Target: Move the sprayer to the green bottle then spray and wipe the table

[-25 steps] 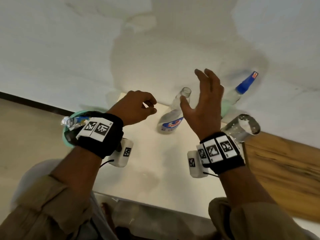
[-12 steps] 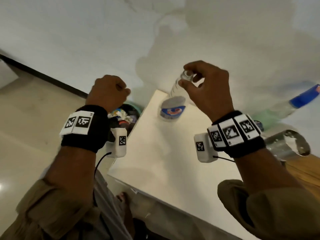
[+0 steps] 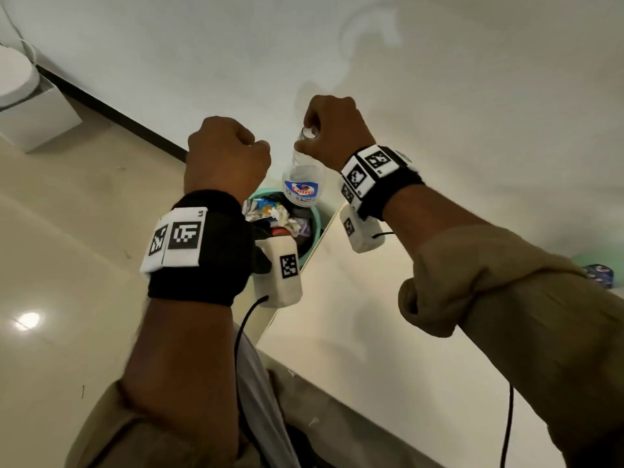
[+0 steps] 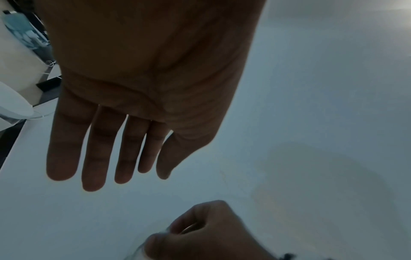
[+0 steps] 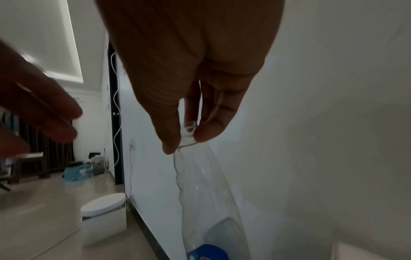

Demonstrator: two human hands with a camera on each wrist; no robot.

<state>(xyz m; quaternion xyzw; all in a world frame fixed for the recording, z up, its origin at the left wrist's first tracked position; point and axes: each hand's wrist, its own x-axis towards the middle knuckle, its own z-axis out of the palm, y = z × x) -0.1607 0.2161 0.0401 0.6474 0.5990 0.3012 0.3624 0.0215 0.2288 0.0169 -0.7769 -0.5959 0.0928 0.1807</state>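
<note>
My right hand [image 3: 309,130] pinches the open neck of a clear empty bottle [image 3: 302,184] with a red and blue label. The bottle hangs upright in the air above a green waste bin [image 3: 315,228], left of the white table [image 3: 354,332]. The right wrist view shows thumb and fingers of that hand [image 5: 189,137] around the bottle [image 5: 206,202] mouth. My left hand [image 3: 226,157] hovers beside it and holds nothing; in the left wrist view its fingers [image 4: 106,158] are straight. A sliver of the green bottle [image 3: 587,261] shows at the far right. No sprayer is in view.
The bin holds crumpled wrappers and rubbish [image 3: 270,211]. A white box-shaped device [image 3: 17,79] stands on the floor by the wall at the far left. A black skirting strip [image 3: 118,113] runs along the wall's foot.
My right hand closed on the clear bottle's neck, lifted it off the table and carried it left over the bin. My left hand rose alongside. The view swung left.
</note>
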